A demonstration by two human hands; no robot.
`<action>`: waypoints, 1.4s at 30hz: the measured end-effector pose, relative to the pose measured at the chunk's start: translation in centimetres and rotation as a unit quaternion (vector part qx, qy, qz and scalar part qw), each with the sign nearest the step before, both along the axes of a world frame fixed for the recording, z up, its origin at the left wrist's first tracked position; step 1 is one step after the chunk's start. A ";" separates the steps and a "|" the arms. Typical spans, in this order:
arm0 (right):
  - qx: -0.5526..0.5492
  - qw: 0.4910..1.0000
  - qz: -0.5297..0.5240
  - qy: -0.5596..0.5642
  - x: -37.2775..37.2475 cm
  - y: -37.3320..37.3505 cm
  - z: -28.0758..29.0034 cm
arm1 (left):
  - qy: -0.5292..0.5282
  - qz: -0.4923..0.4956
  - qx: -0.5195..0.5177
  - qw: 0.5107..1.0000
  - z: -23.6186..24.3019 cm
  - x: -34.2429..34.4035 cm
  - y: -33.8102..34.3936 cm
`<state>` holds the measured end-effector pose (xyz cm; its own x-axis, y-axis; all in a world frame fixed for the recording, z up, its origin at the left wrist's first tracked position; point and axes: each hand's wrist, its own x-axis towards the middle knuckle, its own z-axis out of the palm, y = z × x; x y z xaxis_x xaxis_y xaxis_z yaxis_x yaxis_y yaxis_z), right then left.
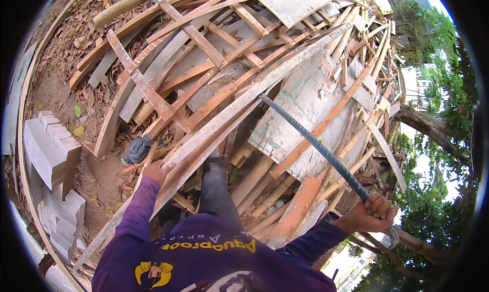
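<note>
My right hand [369, 213] is closed around the lower part of a dark crowbar [333, 162], whose curved end sticks out below the fist. The bar slants up and to the left. Its far tip overlaps the edge of a long, pale wooden plank [232, 114]; whether it touches the wood I cannot tell. My left hand [159, 173] grips this plank near its lower left part, fingers over the top edge. The plank runs diagonally across the pile, from lower left to upper right.
Wooden frames [204, 47] with crosspieces lie beyond the plank. A weathered panel [290, 119], loose boards and bamboo poles [254, 177] fill the right. Stacked grey blocks [48, 149] stand at left, near a crumpled black plastic bag [137, 148]. A tree branch [428, 126] crosses the right.
</note>
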<state>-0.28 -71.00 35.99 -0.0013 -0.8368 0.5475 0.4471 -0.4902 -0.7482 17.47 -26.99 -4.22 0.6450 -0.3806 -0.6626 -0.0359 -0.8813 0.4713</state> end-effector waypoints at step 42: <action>-0.389 0.763 0.301 0.420 43.5 29.3 -11.7 | -0.061 0.012 0.014 0.998 -0.3 1.2 1.2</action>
<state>43.24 -41.68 24.29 0.8795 0.0298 0.4750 0.2886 -0.8270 -0.4824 18.63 -25.82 -4.48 0.7307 -0.3466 -0.5881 -0.0703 -0.8951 0.4402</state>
